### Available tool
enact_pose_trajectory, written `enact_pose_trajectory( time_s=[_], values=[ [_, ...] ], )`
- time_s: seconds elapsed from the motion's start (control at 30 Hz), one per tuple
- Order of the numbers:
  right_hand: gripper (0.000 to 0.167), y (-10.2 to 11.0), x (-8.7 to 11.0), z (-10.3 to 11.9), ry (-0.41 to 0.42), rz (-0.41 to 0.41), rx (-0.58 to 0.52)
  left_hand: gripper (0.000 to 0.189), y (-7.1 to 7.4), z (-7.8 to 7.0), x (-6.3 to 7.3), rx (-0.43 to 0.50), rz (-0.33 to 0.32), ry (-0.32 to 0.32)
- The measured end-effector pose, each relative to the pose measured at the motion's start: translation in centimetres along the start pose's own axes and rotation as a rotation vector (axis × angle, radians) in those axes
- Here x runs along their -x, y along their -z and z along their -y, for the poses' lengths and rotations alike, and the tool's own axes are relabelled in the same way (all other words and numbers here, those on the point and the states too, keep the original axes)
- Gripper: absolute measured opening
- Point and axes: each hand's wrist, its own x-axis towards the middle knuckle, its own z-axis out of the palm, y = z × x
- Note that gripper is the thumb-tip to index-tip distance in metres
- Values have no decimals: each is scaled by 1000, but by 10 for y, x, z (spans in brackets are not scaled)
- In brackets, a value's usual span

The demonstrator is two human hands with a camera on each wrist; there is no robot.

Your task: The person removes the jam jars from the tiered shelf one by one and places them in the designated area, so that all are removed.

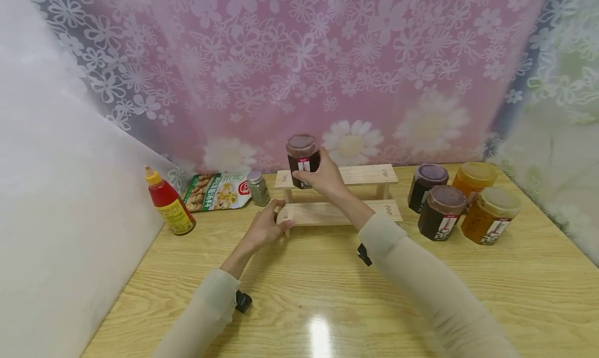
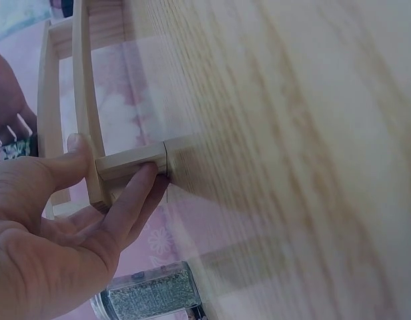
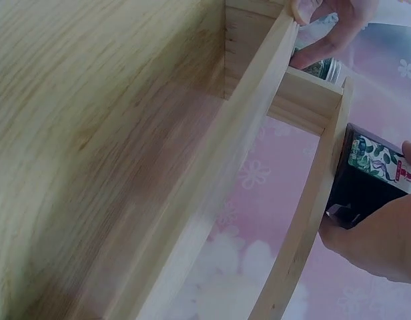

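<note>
A two-step wooden rack [image 1: 346,212] stands towards the back of the table. My left hand [image 1: 265,227] grips the left end of its lower step; in the left wrist view the thumb lies on the board's edge and the fingers reach the end piece [image 2: 135,160]. At the upper step's left end, my right hand [image 1: 323,177] holds a dark hexagonal jar [image 1: 299,165] upright, with a pale purple cover on top. The jar's base [image 3: 359,193] is close against the upper board in the right wrist view; whether it rests there I cannot tell.
Two dark jars [image 1: 440,217] and two amber jars [image 1: 489,220] stand right of the rack. To its left are a small shaker of dried flakes [image 1: 258,189], a seasoning packet [image 1: 220,191] and a red squeeze bottle [image 1: 170,204]. A floral curtain [image 1: 299,77] hangs behind.
</note>
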Motion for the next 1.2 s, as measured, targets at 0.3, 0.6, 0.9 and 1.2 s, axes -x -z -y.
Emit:
enact_pose_trajectory(
  time_s=[0.3, 0.6, 0.9, 1.2],
  values=[
    [77, 17, 21, -3, 7, 4, 2, 62, 2, -2, 2, -9, -8, 11],
    [76, 33, 46, -3, -24, -22, -7, 62, 1, 0, 3, -10, -12, 3],
    [81, 54, 64, -8, -40, 5, -47, 62, 1, 1, 7, 26, -9, -13],
    [87, 90, 89, -17, -59, 10, 54, 62, -1, -5, 8, 28, -2, -33]
  ],
)
